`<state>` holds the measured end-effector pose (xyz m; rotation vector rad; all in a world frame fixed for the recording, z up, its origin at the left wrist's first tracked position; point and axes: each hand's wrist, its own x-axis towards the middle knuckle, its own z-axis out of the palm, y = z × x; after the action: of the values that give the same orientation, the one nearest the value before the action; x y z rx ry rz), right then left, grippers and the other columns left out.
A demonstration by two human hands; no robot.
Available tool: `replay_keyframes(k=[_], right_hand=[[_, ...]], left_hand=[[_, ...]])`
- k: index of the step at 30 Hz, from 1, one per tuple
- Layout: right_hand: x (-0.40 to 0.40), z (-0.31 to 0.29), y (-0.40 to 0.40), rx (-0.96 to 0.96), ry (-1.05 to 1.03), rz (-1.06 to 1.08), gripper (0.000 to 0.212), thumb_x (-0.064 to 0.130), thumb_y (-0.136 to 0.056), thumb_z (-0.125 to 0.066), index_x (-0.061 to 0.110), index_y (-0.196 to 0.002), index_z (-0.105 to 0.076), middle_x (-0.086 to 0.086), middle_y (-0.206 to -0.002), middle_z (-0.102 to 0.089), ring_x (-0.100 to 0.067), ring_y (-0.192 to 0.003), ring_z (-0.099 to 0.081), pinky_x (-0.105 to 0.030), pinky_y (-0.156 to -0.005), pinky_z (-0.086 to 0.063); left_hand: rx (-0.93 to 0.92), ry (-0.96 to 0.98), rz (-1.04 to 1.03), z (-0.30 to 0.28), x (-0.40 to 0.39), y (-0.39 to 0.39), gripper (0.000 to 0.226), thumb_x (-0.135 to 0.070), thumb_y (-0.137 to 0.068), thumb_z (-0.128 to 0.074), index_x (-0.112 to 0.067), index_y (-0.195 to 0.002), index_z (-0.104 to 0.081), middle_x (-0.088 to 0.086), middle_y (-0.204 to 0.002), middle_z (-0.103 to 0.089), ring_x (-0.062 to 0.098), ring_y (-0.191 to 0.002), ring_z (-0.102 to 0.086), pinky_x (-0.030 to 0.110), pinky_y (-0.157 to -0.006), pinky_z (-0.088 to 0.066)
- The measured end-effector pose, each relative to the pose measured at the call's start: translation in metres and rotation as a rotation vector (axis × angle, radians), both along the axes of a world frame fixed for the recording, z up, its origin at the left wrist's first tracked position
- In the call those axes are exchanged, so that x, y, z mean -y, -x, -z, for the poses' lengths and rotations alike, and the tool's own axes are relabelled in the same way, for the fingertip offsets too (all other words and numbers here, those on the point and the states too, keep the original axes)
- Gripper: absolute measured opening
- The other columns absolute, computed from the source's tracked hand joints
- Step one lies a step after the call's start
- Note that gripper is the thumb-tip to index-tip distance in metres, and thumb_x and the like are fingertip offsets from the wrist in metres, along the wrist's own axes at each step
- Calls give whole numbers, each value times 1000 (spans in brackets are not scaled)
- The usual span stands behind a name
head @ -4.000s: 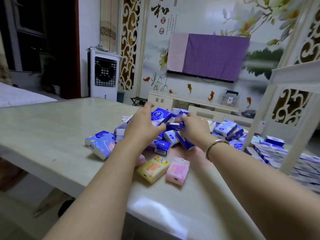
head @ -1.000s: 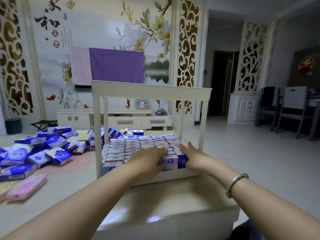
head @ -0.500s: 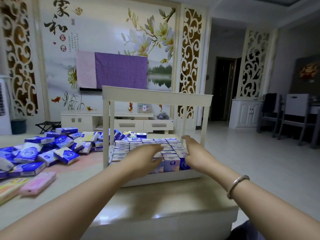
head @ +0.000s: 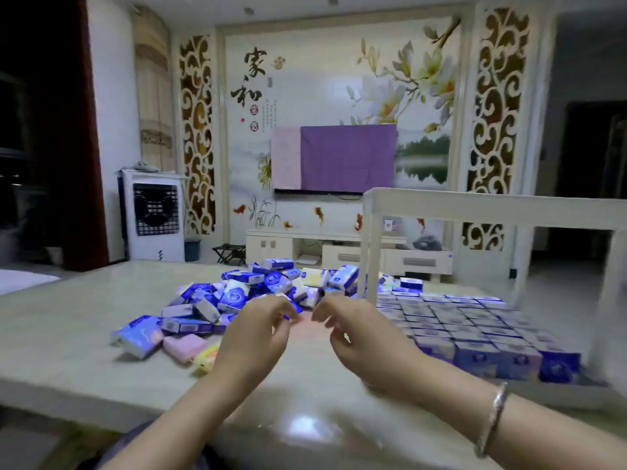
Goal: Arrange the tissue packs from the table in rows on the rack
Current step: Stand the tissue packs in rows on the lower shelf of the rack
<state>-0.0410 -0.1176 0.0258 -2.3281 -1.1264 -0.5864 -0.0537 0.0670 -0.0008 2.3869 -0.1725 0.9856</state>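
Both hands blurred above bench. Left hand and right hand: fingers loosely curled, nothing held. Loose tissue packs heaped behind; rows fill rack, its right side cut off.

A single head-worn wide-angle view looks forward and slightly down across the worktop, close over both forearms, facing the far wall's covered television.
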Motion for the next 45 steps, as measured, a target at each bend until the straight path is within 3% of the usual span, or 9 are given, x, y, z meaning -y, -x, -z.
replay_keyframes(k=[7,15,19,26,30,34,39,42,45], right_hand=[[-115,25,-88,-174,-18,80,34,7,-85,-45,14,-117,-52,-5,-122,-55,-22,-112,-50,-34,-89,-43],[-151,58,-181,-382,-14,342,48,27,-83,-60,13,-126,-42,-13,-126,-47,-34,-119,-44,-37,-93,-39],[-146,73,-191,-382,-20,368,47,20,-82,-58,12,-126,-42,-14,-127,-48,-34,-121,-43,-36,-92,-40],[-138,73,-181,-518,-246,326,43,17,-76,-64,16,-115,-44,-6,-112,-58,-27,-104,-55,-31,-76,-41],[-138,63,-167,-701,-577,145,35,12,-81,-65,18,-109,-46,-6,-105,-60,-18,-86,-60,-33,-75,-49],[-139,48,-142,-697,-675,-112,27,19,-89,-64,26,-113,-54,1,-104,-67,-8,-97,-63,-16,-74,-46],[-146,29,-122,-735,-646,-253,23,24,-94,-59,25,-117,-59,7,-96,-72,7,-86,-65,-5,-71,-46],[-149,23,-122,-822,-576,-298,21,23,-98,-48,33,-107,-64,16,-97,-70,11,-89,-63,-13,-82,-45],[-153,18,-126,-892,-559,-251,23,28,-94,-48,30,-106,-68,21,-99,-68,15,-87,-60,-11,-76,-39]], left_hand=[[-281,50,-336,8,-125,-41,34,-21,-76,-62,-24,-110,-62,-3,-108,-64,23,-97,-59,36,-83,-50],[-564,-438,-253,4,-143,-85,46,-27,-79,-61,-39,-123,-56,-13,-111,-62,22,-120,-35,28,-92,-27],[-698,-507,-237,2,-133,-101,49,-27,-79,-61,-40,-126,-55,-5,-115,-53,28,-126,-27,40,-115,-12],[-777,-520,-246,-5,-121,-113,49,-36,-80,-65,-49,-125,-52,1,-122,-46,37,-130,-25,50,-115,-12],[-542,-111,-217,0,-118,-112,46,-46,-70,-74,-28,-107,-52,-7,-108,-52,22,-115,-37,45,-108,-26],[-250,554,50,-1,-106,-105,45,-38,-80,-72,-21,-114,-47,-7,-104,-60,0,-89,-62,24,-74,-45],[-204,827,324,-4,-98,-103,32,-39,-96,-50,-40,-126,-39,-3,-109,-66,9,-89,-70,35,-87,-56],[-223,968,361,-1,-95,-100,31,-38,-97,-50,-32,-125,-40,-5,-102,-68,8,-77,-72,32,-77,-59],[-248,1080,358,0,-98,-95,29,-38,-95,-54,-27,-118,-41,2,-105,-69,15,-79,-74,28,-68,-58]])
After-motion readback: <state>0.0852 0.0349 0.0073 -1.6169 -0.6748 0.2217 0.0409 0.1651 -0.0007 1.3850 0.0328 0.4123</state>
